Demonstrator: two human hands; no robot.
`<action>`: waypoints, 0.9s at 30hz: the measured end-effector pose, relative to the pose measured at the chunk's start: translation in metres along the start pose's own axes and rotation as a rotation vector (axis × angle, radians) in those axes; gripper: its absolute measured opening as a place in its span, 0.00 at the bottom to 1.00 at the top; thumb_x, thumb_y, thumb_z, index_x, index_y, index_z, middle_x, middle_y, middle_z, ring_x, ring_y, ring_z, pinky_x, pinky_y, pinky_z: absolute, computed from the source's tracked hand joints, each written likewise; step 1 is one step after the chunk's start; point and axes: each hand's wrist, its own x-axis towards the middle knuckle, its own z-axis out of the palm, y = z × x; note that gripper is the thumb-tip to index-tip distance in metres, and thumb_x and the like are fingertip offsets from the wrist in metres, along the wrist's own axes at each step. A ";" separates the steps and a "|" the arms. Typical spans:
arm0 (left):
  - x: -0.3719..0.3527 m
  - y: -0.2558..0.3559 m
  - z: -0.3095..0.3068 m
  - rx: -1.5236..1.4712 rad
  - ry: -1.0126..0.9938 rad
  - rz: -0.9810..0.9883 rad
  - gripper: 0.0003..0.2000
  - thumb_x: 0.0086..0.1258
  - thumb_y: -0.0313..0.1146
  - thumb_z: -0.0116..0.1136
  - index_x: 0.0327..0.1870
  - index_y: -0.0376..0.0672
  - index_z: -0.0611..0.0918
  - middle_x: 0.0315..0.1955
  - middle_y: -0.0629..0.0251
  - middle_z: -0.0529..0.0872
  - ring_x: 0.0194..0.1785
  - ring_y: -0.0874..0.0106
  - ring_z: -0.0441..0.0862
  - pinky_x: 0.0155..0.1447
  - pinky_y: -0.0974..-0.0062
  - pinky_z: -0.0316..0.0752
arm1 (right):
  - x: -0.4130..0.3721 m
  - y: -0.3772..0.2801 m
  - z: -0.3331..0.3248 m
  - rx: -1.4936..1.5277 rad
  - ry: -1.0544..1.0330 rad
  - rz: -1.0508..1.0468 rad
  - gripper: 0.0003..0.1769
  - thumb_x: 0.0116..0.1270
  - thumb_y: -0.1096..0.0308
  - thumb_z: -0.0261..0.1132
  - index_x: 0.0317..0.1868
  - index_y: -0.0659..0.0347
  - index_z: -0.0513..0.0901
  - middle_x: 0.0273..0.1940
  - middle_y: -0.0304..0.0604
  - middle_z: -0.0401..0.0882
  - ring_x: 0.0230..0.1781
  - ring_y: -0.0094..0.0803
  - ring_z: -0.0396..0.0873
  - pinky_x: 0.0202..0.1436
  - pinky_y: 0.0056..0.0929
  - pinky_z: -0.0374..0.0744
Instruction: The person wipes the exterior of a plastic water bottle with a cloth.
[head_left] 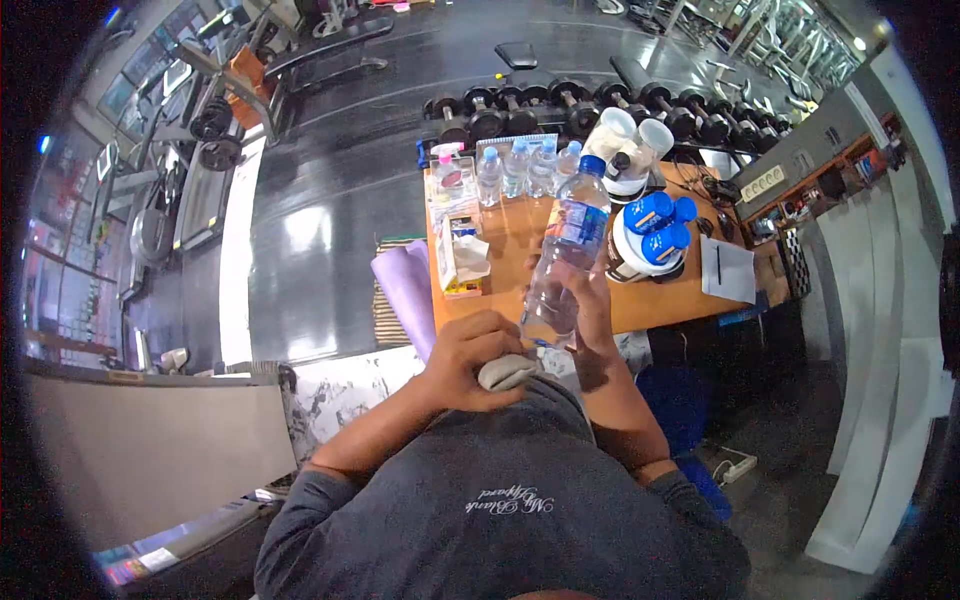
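Note:
A clear plastic bottle with a blue cap and blue label (577, 222) is held up, tilted, in front of my chest. My right hand (590, 300) is wrapped round its lower half from the right side. Bunched grey cloth (507, 373) sits in the grip of my left hand (472, 362), close to the bottle's base. Whether the cloth touches the bottle I cannot tell. Beyond the bottle stands a wooden desk (510, 235) with several small water bottles (489, 178) along its far edge.
On the desk are a tissue box (462, 262), a pump bottle (449, 165), blue-lidded containers (650, 235), clear-lidded tubs (612, 135) and a paper with a pen (728, 270). A purple rolled mat (402, 290) leans at its left. Dumbbells (570, 100) line the rack behind.

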 end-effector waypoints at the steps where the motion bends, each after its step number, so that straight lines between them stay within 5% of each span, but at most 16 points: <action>1: -0.002 -0.002 -0.003 -0.008 0.012 0.008 0.16 0.48 0.32 0.79 0.38 0.41 0.87 0.37 0.58 0.85 0.42 0.59 0.87 0.45 0.64 0.81 | 0.000 0.000 -0.006 0.047 0.007 0.034 0.33 0.73 0.66 0.67 0.73 0.60 0.64 0.54 0.53 0.83 0.48 0.41 0.87 0.43 0.43 0.93; 10: 0.063 -0.005 -0.034 0.220 0.411 -0.014 0.15 0.52 0.27 0.78 0.40 0.40 0.85 0.41 0.58 0.86 0.43 0.60 0.85 0.49 0.66 0.79 | -0.014 -0.008 0.022 0.020 -0.051 0.138 0.37 0.75 0.59 0.65 0.79 0.53 0.59 0.61 0.57 0.79 0.54 0.47 0.86 0.44 0.49 0.93; 11: 0.078 -0.003 -0.039 0.234 0.427 0.001 0.15 0.52 0.27 0.77 0.41 0.40 0.85 0.41 0.58 0.86 0.43 0.59 0.85 0.49 0.66 0.79 | -0.013 -0.002 0.015 -0.009 -0.098 0.207 0.42 0.75 0.57 0.64 0.83 0.44 0.53 0.63 0.58 0.76 0.50 0.49 0.87 0.42 0.49 0.93; 18: 0.115 -0.001 -0.036 0.313 0.325 -0.025 0.18 0.49 0.27 0.77 0.43 0.39 0.87 0.40 0.57 0.87 0.45 0.60 0.87 0.51 0.66 0.80 | -0.020 0.004 0.014 0.081 -0.230 0.169 0.48 0.79 0.49 0.60 0.87 0.31 0.37 0.60 0.57 0.77 0.44 0.49 0.88 0.38 0.46 0.93; 19: 0.103 0.002 -0.031 0.300 0.299 -0.048 0.18 0.48 0.28 0.77 0.43 0.40 0.87 0.40 0.57 0.87 0.45 0.59 0.87 0.51 0.66 0.81 | -0.021 -0.003 0.017 0.021 -0.235 0.156 0.47 0.80 0.40 0.58 0.87 0.32 0.39 0.62 0.53 0.77 0.49 0.46 0.87 0.40 0.43 0.92; 23: 0.061 0.005 0.004 0.185 0.214 0.020 0.19 0.46 0.27 0.79 0.42 0.40 0.87 0.38 0.57 0.87 0.44 0.60 0.87 0.50 0.66 0.81 | -0.006 0.012 0.000 0.013 -0.085 0.006 0.49 0.78 0.33 0.57 0.88 0.39 0.45 0.71 0.44 0.73 0.62 0.35 0.81 0.54 0.34 0.88; 27: 0.074 -0.002 -0.009 0.221 0.305 -0.052 0.18 0.47 0.25 0.78 0.42 0.39 0.86 0.41 0.56 0.86 0.46 0.59 0.86 0.50 0.67 0.81 | -0.009 0.010 0.005 -0.040 -0.076 0.028 0.51 0.77 0.29 0.54 0.88 0.39 0.41 0.68 0.46 0.74 0.58 0.38 0.83 0.48 0.35 0.89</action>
